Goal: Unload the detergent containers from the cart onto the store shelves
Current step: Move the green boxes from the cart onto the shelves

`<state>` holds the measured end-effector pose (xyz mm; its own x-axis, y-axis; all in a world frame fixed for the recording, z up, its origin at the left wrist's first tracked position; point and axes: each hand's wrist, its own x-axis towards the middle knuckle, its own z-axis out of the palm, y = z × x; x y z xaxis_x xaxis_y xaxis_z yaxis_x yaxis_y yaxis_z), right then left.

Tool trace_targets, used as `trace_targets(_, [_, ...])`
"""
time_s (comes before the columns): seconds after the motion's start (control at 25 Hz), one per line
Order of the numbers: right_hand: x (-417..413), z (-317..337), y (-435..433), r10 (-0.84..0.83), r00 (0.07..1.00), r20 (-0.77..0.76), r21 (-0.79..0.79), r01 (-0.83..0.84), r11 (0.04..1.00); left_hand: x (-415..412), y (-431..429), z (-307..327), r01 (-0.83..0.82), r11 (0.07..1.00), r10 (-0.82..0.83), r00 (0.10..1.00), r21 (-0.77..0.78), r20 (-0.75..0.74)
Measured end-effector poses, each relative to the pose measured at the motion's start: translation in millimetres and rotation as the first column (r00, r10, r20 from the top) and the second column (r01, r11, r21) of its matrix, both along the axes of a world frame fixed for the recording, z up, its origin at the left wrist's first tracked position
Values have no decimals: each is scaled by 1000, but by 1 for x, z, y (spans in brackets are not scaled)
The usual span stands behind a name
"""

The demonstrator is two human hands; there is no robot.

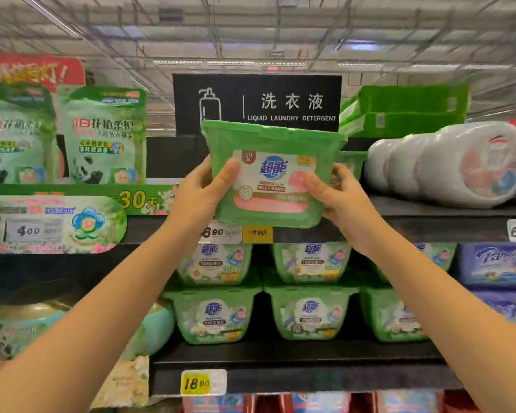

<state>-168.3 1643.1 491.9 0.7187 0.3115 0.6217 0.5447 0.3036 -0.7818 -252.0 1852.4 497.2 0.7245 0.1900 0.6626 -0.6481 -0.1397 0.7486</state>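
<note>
Dark store shelves (340, 380) under a black aisle sign (256, 102) — strip lights (361, 46) on the ceiling (280, 25).

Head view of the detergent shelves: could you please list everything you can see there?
upper shelf: one, black, across the middle.
lower shelf: one, black, below it.
held tub: one, green with white-pink label, before the upper shelf's edge.
stacked tubs: six, green, two layers on the lower shelf.
pouches: two, green-white, upper left.
bottles: several, white, lying on the upper shelf, right.
sign: one, black with white lettering, behind the held tub.
blue packs: at least two, right of the stacked tubs.
price tag: one, yellow, lower shelf's edge.
left hand: one, grips the tub's left side.
right hand: one, grips its right side.
</note>
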Motion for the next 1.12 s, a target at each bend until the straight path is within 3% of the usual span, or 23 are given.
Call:
trace_targets(0.52, [70, 12, 24, -93, 995, 45, -146, 99, 984, 73, 28, 10, -42, 995, 54, 988, 85, -145])
trace_targets(0.72, [69, 11, 28, -209, 975, 76, -138, 218, 966, 81, 24, 9, -191, 981, 195, 973, 45, -124])
trace_targets(1.12, [50, 4, 35, -566, 772, 291, -173, 624, 762, 75, 15, 7, -281, 957, 289, 944, 71, -157])
